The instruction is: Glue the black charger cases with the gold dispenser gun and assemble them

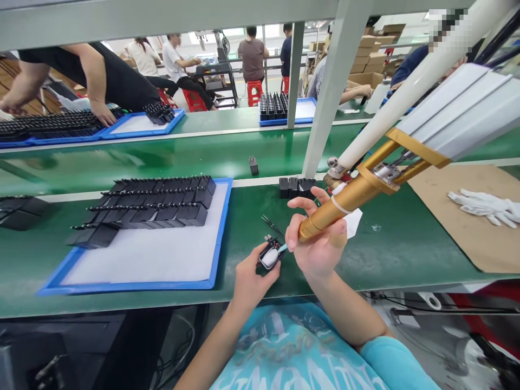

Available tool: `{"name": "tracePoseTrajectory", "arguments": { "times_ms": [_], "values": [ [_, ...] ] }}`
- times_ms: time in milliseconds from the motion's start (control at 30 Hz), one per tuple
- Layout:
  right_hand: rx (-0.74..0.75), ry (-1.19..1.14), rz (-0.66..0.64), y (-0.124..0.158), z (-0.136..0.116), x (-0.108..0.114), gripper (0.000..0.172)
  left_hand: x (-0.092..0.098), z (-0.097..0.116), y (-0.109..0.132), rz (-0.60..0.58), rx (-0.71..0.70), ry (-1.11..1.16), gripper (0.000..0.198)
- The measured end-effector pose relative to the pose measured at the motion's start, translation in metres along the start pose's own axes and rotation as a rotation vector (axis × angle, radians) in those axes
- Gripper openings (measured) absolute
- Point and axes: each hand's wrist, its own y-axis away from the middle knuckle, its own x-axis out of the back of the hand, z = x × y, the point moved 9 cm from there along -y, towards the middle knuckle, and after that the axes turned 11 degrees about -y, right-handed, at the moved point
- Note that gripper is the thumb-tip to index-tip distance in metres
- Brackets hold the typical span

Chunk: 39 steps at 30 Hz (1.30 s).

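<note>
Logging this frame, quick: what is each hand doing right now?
Left hand: closed on a small black casing with white filling.
Right hand: closed around a gold metal dispenser barrel.

Green bench (252,216) carries a blue tray (122,286), cardboard (455,227), black adapters (296,187).

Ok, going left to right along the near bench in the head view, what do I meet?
Blue tray of black blocks → left hand holding a small part → right hand gripping the gold tool → white gloves.

Two hands (252,279) (319,244), one tool (345,203), one part (270,258)
</note>
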Motion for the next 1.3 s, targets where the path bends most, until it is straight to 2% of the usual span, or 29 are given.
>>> {"name": "tracePoseTrajectory", "arguments": {
  "times_ms": [267, 467, 567, 700, 833, 933, 1033, 1167, 1233, 1300],
  "values": [
    [-0.013, -0.07, -0.033, -0.001, 0.01, -0.011, 0.045, -0.009, 0.011, -0.011, 0.01, -0.014, 0.057, 0.037],
    [0.015, -0.099, -0.078, -0.001, 0.007, -0.014, 0.033, -0.006, 0.018, -0.014, 0.061, -0.056, 0.081, 0.039],
    [-0.006, -0.08, -0.042, -0.002, 0.009, -0.011, 0.04, -0.008, 0.016, -0.015, 0.043, -0.064, 0.058, 0.04],
    [0.004, -0.061, 0.011, -0.004, 0.007, -0.003, 0.05, -0.014, 0.006, -0.016, -0.019, -0.104, 0.005, 0.039],
    [0.021, -0.057, 0.037, -0.006, 0.003, 0.007, 0.049, -0.019, -0.02, -0.015, -0.142, -0.071, -0.044, 0.038],
    [0.031, -0.031, 0.061, -0.009, -0.001, 0.014, 0.049, -0.016, -0.032, -0.017, -0.204, -0.054, -0.009, 0.051],
    [0.038, -0.004, 0.071, -0.01, -0.004, 0.019, 0.048, -0.017, -0.033, -0.026, -0.263, -0.035, 0.112, 0.047],
    [0.046, 0.003, 0.073, -0.01, -0.006, 0.023, 0.044, -0.028, -0.027, -0.039, -0.359, 0.034, 0.205, 0.043],
    [0.047, 0.004, 0.072, -0.01, -0.006, 0.024, 0.044, -0.03, -0.021, -0.041, -0.373, 0.006, 0.163, 0.037],
    [0.048, 0.006, 0.063, -0.009, -0.007, 0.025, 0.045, -0.026, -0.014, -0.04, -0.333, -0.085, 0.075, 0.032]
  ]
}}
